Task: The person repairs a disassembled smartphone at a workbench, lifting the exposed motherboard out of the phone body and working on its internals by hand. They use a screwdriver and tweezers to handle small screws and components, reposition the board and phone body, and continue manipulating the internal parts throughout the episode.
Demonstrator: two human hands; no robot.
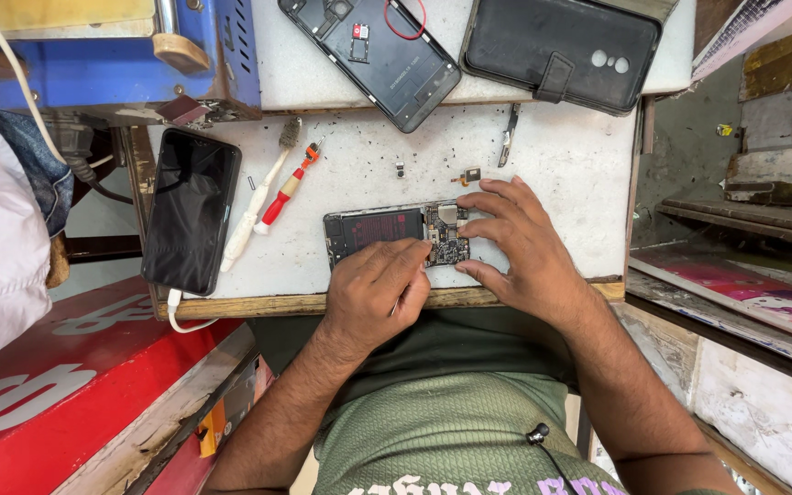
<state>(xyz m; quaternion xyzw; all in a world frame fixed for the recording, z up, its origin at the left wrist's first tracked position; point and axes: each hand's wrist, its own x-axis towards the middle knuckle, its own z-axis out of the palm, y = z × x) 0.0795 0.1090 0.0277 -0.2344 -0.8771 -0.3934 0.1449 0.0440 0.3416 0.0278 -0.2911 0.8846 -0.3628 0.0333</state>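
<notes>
The worktop [561,156] is a small white slab, scuffed and peppered with dark specks, with a bare wooden strip along its near edge. Near the middle of that near edge lies an opened phone [387,231], back off, its dark battery toward the left and the circuit board [448,240] exposed at its right end.

The left hand [373,291] rests on the phone's near side, fingers curled close together around a thin tool whose tip is at the board; the tool itself is mostly hidden. The right hand [515,243] spreads over the phone's right end, thumb on the near corner and fingertips on the far corner, steadying it without closing around it.

Just beyond the phone sit a few tiny loose parts [467,174] and a narrow metal strip [509,134]. To the left lie a red-handled screwdriver [288,186] and a white brush [258,202], side by side, then a black phone [192,211] face up along the left edge with a white cable at its near end.

On a raised white ledge at the far edge rest another backless phone [373,55] and a black wallet case [561,50]. A blue machine [222,55] crowds the far left corner. Free space is narrow: a bare patch at the right edge, past which the surface drops away to cluttered shelves.
</notes>
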